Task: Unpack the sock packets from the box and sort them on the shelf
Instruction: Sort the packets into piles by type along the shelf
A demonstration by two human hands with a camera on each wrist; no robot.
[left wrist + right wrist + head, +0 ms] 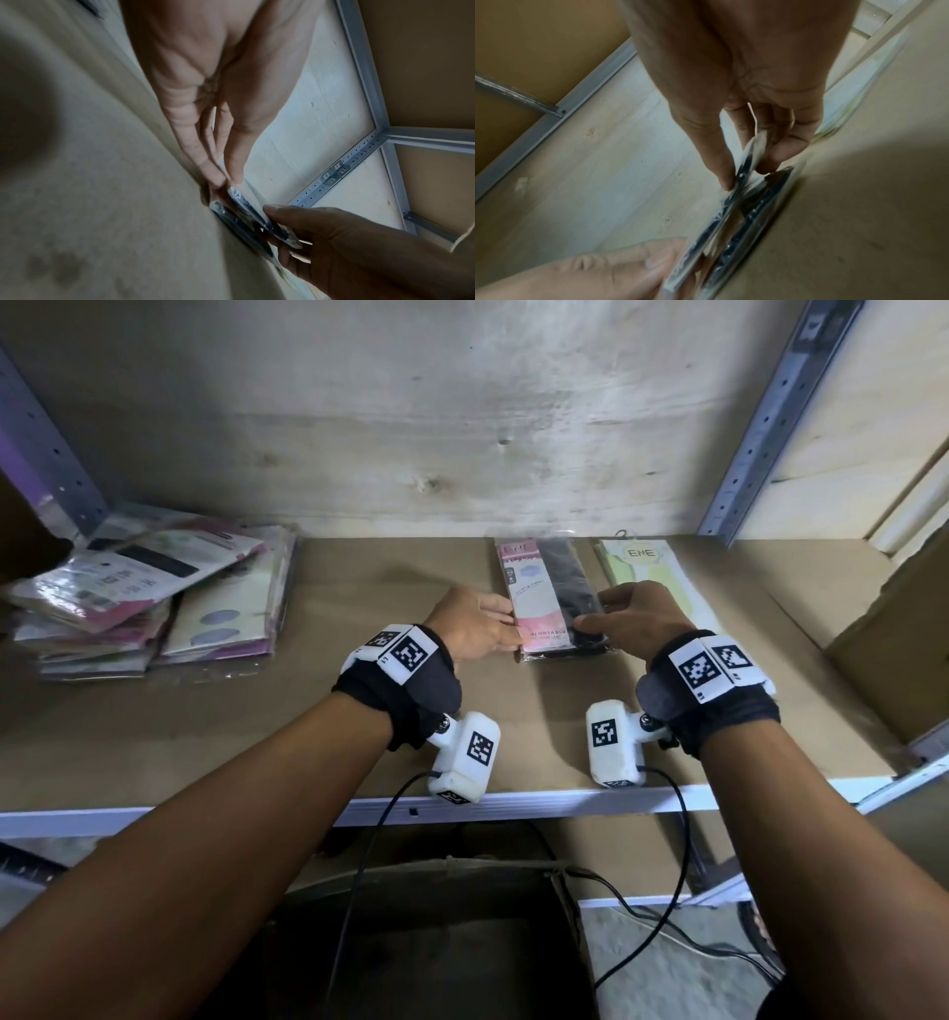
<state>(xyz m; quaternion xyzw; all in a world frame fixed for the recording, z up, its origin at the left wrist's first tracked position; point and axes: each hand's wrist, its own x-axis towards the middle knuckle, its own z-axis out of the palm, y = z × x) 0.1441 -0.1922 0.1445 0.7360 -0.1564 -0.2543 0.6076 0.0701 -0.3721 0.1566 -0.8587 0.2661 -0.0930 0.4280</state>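
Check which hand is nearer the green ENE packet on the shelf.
Right. The right hand overlaps the green ENE packet's near end while pinching the pink packet. The left hand is on that packet's far side.

The right hand (744, 81) is reaching down from the top of the frame, its fingers (721, 172) pinching the edge of a clear sock packet (721, 219). A second packet (765, 205) is lying just below on the shelf (859, 233). The left hand (603, 270) is touching the packets at lower left.
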